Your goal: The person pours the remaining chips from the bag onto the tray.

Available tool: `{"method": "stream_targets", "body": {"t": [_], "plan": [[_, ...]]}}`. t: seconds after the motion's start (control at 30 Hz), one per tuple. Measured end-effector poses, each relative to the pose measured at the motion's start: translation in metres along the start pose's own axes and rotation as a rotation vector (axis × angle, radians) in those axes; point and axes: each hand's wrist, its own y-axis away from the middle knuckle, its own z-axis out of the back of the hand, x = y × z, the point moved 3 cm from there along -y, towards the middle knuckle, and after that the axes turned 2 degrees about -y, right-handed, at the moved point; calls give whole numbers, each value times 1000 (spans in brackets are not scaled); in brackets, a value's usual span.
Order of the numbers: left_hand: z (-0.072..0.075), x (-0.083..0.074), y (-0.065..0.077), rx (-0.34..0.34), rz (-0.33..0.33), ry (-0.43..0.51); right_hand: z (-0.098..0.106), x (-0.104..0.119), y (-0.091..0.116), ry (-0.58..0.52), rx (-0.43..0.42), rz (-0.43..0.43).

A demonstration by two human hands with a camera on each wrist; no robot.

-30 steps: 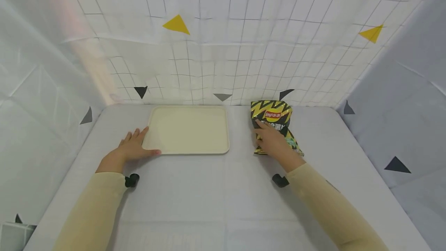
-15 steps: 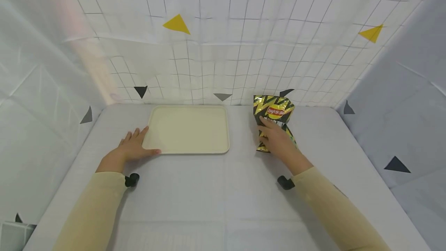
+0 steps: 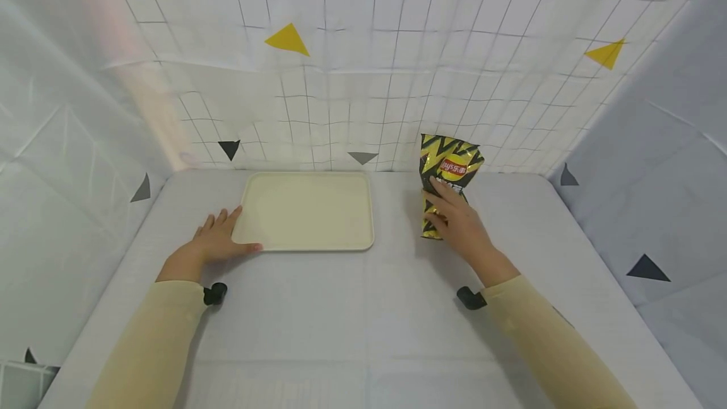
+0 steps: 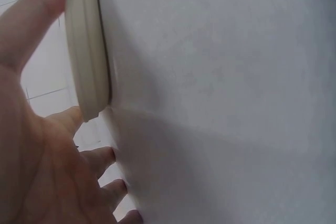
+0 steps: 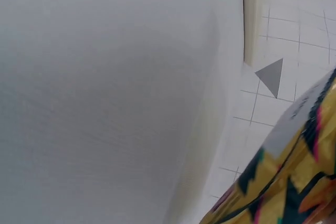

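Observation:
A cream rectangular tray lies flat at the back of the table, left of the middle. At its front-left corner rests my left hand with spread fingers, the thumb along the front edge and the index finger at the left side. The left wrist view shows the tray's edge between thumb and index finger. My right hand grips a yellow-and-black Lay's chip bag, held up off the table and bent by the grasp. In the right wrist view the bag fills the lower right corner; the fingers are mostly hidden there.
A white cloth covers the table. Behind stands a white gridded curtain with yellow and dark triangles. Plain sheets hang at the left and right sides. A small black wrist camera sits on the left sleeve, another on the right.
My right hand has raised the chip bag from the table and shifted it slightly right; the bag has tipped more upright. The left hand and the tray have stayed where they were.

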Motion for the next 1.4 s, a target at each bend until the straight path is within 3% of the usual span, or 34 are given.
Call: {"method": "stream_targets", "body": {"t": [0.27, 0.5, 0.8, 1.1, 1.4], "plan": [[1, -1, 0, 9, 3, -1, 5, 2, 5, -110, -191, 155], [-1, 1, 0, -1, 4, 9, 5, 3, 8, -141, -283, 218], [1, -3, 1, 11, 0, -7, 9, 4, 15, -275, -328, 163], [2, -3, 3, 10, -1, -5, 15, -11, 22, -259, -343, 61], [1, -1, 2, 0, -6, -1, 29, -24, 32, -208, -382, 117]]}}
